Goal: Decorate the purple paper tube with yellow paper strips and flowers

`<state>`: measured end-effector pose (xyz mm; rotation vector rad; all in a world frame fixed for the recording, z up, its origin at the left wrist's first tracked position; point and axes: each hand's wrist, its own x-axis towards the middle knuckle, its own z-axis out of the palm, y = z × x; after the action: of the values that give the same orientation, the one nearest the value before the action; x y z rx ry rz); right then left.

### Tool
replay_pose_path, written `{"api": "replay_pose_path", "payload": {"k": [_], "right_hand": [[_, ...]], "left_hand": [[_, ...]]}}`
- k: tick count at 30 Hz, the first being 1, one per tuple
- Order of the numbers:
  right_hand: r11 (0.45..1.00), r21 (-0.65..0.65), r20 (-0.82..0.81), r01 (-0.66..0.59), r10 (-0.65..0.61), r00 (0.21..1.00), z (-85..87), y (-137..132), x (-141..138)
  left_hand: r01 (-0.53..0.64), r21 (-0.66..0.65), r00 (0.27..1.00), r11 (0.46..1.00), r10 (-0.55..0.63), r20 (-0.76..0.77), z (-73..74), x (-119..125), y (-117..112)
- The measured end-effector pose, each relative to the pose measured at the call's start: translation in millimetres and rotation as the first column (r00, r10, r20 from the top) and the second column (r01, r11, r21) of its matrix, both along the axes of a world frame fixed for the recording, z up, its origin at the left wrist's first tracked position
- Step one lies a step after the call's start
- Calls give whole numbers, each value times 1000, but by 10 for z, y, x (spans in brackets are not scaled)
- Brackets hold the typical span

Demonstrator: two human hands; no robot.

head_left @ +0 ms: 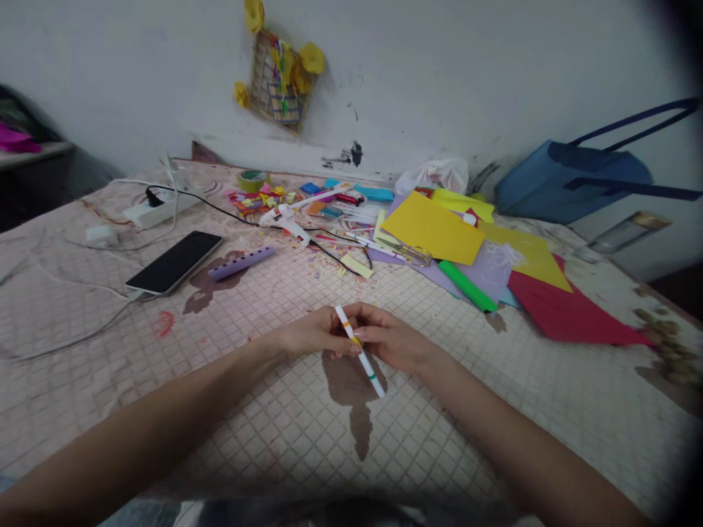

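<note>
Both hands meet over the middle of the table around a slim white stick (369, 371), marker-like, with an orange band near its upper end and a green band near its lower end. It slants down to the right. My left hand (321, 333) pinches it from the left, thumb across its middle. From the right, my right hand (384, 333) closes on the same stick with thumb and curled fingers. A bit of yellow shows between the fingertips; I cannot tell whether it belongs to the stick. Some fingers are hidden behind the hands.
A phone (174, 262) on a cable and a purple tube (242, 263) lie left. Beyond are a glue gun (285, 222), scissors (414, 255) and tape (253, 180). Yellow sheets (433, 227), a green roll (466, 285), red paper (571, 311), a glass (626, 233) and blue bag (565, 183) sit right.
</note>
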<state>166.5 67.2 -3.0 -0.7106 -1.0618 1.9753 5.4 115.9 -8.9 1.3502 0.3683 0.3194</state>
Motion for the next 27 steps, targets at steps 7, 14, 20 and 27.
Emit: {"api": "replay_pose_path", "payload": {"k": [7, 14, 20, 27], "right_hand": [[999, 11, -32, -35, 35, 999, 1, 18, -6], [999, 30, 17, 26, -26, 1000, 49, -9, -47], [1000, 12, 0, -21, 21, 1000, 56, 19, -8], [1000, 28, 4, 10, -10, 1000, 30, 0, -47]], "left_hand": [[41, 11, 999, 999, -40, -30, -41, -3, 19], [4, -3, 1000, 1000, -4, -16, -20, 12, 5], [17, -44, 1000, 999, -16, 14, 43, 17, 4], [16, -54, 999, 998, -18, -44, -21, 8, 32]]}}
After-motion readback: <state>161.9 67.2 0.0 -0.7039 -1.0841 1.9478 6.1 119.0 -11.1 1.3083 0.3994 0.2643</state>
